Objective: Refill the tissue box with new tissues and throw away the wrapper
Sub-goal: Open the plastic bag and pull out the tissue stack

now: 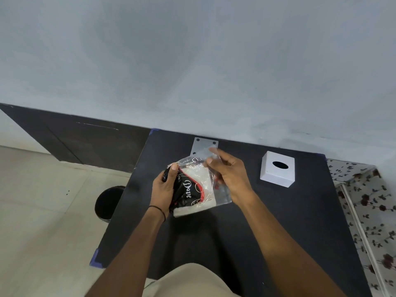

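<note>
From the head view, your left hand wraps around the printed, dark side of the tissue pack, thumb up on its top corner, fingers closed round the bundle. Your right hand pinches the clear wrapper at the pack's far end, thumb and forefinger closed on the film and lifting it away from the white tissues. So both grips are shut, one on the pack, one on the loose plastic.

The pack is held just above the dark surface, its long axis running from near-left to far-right. The open end seems to face your right hand, so the tissues would likely slide out that way while the left steadies the bundle.

The tissue box stands well apart to the right, oval slot up, nearer your right hand. A flat white plate lies just beyond the pack, probably the box's base. The bin sits on the floor left of the surface, nearer your left hand, handy for the wrapper.
</note>
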